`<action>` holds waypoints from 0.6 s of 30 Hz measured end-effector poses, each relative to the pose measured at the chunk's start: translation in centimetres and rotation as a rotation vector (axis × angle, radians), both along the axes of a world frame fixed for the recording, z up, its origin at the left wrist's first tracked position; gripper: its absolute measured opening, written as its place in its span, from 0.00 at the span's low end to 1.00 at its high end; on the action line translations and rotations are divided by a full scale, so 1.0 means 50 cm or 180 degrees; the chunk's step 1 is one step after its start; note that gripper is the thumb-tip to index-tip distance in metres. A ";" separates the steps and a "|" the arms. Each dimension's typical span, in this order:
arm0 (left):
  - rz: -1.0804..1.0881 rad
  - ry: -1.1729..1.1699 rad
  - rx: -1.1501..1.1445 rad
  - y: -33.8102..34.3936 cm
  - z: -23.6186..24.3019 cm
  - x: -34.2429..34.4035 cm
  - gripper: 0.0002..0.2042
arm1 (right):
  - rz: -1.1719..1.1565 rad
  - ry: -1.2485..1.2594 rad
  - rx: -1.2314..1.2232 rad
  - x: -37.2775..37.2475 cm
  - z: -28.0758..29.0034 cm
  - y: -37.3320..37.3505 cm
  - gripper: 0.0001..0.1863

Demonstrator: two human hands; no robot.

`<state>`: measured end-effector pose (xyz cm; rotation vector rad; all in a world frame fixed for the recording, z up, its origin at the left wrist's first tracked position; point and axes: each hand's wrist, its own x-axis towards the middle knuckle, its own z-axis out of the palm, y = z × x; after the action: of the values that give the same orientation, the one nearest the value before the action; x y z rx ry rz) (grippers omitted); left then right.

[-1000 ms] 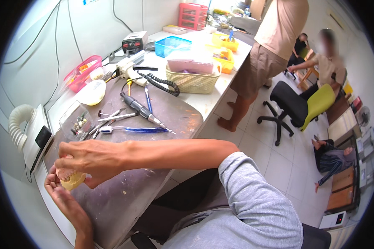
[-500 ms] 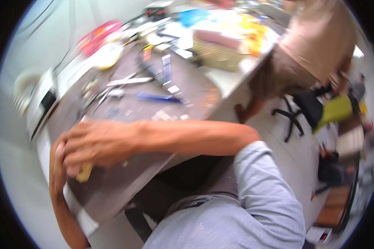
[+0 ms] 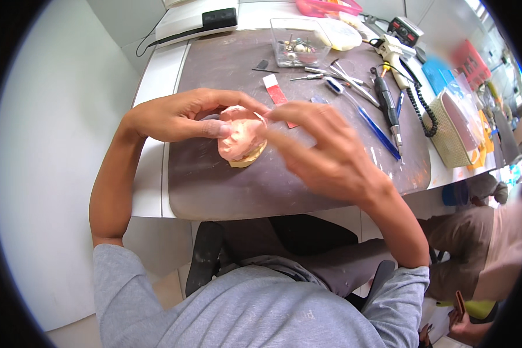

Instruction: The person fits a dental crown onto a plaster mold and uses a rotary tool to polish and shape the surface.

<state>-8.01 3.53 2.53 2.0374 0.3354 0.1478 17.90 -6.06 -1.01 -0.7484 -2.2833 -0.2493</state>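
A yellowish dental cast [image 3: 247, 161] covered by a pink, wax-like plate [image 3: 238, 139] is held above the worktable. My left hand [image 3: 182, 116] grips it from the left, the thumb pressed on the pink surface and the fingers reaching over the far edge. At its right edge is my right hand [image 3: 336, 151], blurred, with thumb and fingers stretched out and apart. Whether those fingertips touch the pink rim I cannot tell. Just beyond the cast a red and white strip [image 3: 275, 93] lies on the mat.
Behind stand a clear box of small burs [image 3: 298, 52] and a white device [image 3: 191, 23]. Metal hand tools [image 3: 348, 81], a blue-handled brush [image 3: 377, 130] and a corded handpiece [image 3: 388, 110] lie right. A woven basket [image 3: 455, 133] borders them; another person [image 3: 475, 243] is at far right.
My view has swung to the left and steadied. My right hand, earlier wrapped over the cast and my left hand, has drawn away rightward, baring the pink plate. My left hand keeps its hold.
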 end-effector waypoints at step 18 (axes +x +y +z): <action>0.0032 0.0181 0.0943 -0.048 0.019 -0.013 0.23 | -0.1568 -0.0218 -0.0692 -0.019 -0.019 0.067 0.11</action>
<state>-8.66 1.13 3.48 2.3363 0.3771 0.1532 16.93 -2.73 -1.94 -1.4343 -2.1783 -0.2558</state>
